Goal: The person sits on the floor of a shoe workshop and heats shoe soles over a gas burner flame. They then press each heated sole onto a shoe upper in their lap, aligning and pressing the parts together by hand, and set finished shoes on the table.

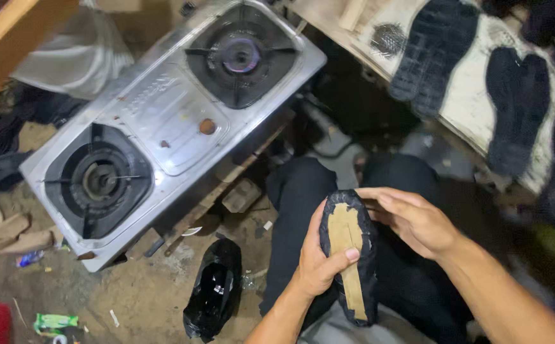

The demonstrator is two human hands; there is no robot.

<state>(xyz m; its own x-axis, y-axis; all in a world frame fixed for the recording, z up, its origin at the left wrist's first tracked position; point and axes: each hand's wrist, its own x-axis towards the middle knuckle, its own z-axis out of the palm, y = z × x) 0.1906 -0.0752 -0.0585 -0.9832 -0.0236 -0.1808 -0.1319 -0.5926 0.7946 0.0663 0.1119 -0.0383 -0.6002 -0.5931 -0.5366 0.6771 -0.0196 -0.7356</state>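
1. Left hand (319, 258) grips a black shoe upper (349, 255) from its left side, thumb pressed across the tan cardboard insole (347, 242) that faces up.
2. Right hand (411, 220) rests its fingers on the toe end of the same piece, fingers loosely curled over the edge.
3. Both hands hold it above the person's lap, over dark trousers (296, 204).
4. Just left on the dirt floor lies a black plastic bag (214, 293).
5. Farther left sits a steel two-burner gas stove (163, 121), its far burner lit blue.
6. Upper right, black shoe soles (433, 54) lie on a pale board (468, 102).
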